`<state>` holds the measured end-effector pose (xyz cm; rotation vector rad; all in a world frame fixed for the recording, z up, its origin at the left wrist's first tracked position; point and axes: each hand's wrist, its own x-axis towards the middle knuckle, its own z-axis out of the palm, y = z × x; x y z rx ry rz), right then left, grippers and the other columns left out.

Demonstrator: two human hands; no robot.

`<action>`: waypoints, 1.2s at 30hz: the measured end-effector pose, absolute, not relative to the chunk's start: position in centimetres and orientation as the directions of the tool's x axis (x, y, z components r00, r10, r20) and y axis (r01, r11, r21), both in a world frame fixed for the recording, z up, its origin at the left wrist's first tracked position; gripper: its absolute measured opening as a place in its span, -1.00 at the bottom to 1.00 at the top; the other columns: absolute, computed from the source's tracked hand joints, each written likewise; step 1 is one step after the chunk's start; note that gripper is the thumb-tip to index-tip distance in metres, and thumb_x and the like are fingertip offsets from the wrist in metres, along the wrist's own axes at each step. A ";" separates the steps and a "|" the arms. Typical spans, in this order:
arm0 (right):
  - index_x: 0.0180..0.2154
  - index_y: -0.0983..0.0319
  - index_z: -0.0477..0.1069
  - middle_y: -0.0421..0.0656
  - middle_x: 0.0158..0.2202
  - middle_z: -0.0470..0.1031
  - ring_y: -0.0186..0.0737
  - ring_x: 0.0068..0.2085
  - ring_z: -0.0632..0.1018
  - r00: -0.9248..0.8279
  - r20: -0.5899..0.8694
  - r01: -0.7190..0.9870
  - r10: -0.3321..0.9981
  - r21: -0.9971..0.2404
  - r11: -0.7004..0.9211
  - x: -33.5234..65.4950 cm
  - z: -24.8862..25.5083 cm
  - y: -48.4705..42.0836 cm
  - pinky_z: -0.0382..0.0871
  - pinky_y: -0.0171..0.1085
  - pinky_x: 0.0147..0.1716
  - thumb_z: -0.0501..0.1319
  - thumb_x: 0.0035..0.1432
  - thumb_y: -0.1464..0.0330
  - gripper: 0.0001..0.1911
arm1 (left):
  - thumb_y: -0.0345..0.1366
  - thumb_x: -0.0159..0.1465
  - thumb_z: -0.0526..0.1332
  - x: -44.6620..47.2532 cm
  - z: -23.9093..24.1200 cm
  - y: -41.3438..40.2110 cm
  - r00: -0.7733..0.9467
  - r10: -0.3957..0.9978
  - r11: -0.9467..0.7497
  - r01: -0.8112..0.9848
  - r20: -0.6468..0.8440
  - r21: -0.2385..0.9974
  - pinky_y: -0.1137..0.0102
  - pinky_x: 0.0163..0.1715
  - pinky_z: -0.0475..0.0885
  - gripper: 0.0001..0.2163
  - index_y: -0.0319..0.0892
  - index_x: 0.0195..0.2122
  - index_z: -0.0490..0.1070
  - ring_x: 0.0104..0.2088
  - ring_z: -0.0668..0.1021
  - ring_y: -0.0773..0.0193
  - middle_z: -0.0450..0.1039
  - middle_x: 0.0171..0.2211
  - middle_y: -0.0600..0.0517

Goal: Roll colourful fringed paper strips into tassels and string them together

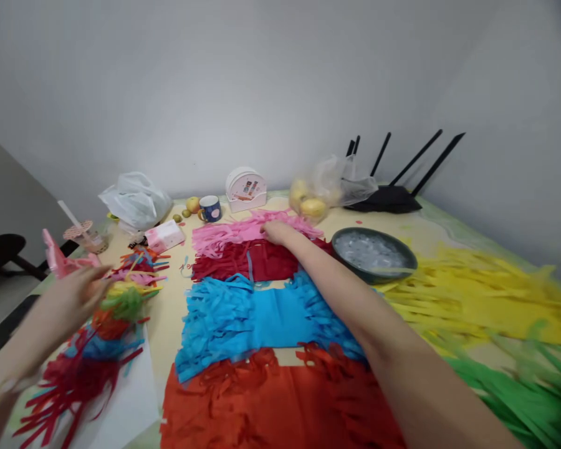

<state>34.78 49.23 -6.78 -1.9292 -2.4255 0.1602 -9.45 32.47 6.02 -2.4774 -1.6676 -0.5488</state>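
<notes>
My right hand [280, 232] reaches forward, its fingers closed on the pink fringed sheet [243, 231] at the back of the row. Nearer me lie a dark red fringed sheet [275, 262], a bright blue one [275, 318] and an orange-red one [280, 405]; my forearm covers part of them. Slightly blurred, my left hand [77, 293] is held with fingers apart over a bundle of multicoloured fringed strips [116, 318]. A white sheet [131, 393] lies under that bundle. Beyond my left hand stands a pink object [58, 255], partly hidden.
A dark bowl [374, 252] with translucent contents stands right of the row. Yellow [486, 293] and green [533, 374] fringed sheets lie further right. Along the wall are a plastic bag [138, 199], a mug [210, 209], bagged fruit [313, 207] and a black router [386, 199]. A lidded cup [91, 237] stands left.
</notes>
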 end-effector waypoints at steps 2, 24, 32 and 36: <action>0.06 0.26 0.40 -0.03 0.07 0.46 -0.11 0.00 0.54 -0.238 -0.071 0.971 0.969 -0.047 0.235 35.4 -7.2 49.6 0.49 -0.02 -0.02 0.22 0.33 0.24 -0.66 | -0.11 0.35 0.05 -1.2 5.5 35.6 0.477 0.833 -0.496 0.868 0.279 -0.004 0.22 -0.18 0.53 -0.68 -0.11 -0.05 0.50 -0.16 0.64 0.03 0.61 -0.09 -0.06; -0.04 0.29 0.46 -0.08 -0.04 0.53 -0.16 -0.06 0.57 -0.200 -0.014 0.977 0.980 -0.077 0.199 37.2 -7.6 51.1 0.49 -0.04 -0.03 0.21 0.33 0.23 -0.71 | -0.20 0.37 0.22 20.9 -7.1 54.5 0.528 0.838 -0.498 0.843 -0.138 0.203 0.14 -0.06 0.53 -0.71 -0.22 0.05 0.42 -0.05 0.55 0.14 0.46 0.02 -0.10; 0.02 0.34 0.45 0.10 0.07 0.49 -0.04 0.15 0.46 -0.258 0.146 0.948 0.955 -0.153 0.280 34.9 -7.4 48.8 0.30 -0.13 0.14 0.02 0.42 0.34 -0.68 | -0.23 0.38 0.18 21.0 -7.5 54.6 0.338 0.933 -0.359 0.886 0.121 0.293 0.16 -0.02 0.47 -0.78 -0.24 -0.06 0.46 -0.06 0.56 0.15 0.51 -0.06 -0.12; 0.05 0.31 0.42 0.01 0.07 0.47 -0.08 0.06 0.52 -0.266 0.105 0.941 0.958 -0.189 0.282 32.1 -8.5 49.5 0.40 -0.01 0.08 0.19 0.34 0.25 -0.66 | -0.38 0.35 0.11 20.9 -5.9 53.8 0.242 0.909 -0.367 0.853 0.340 0.372 0.26 0.05 0.35 -0.84 -0.21 -0.17 0.48 0.00 0.52 0.11 0.55 -0.12 -0.16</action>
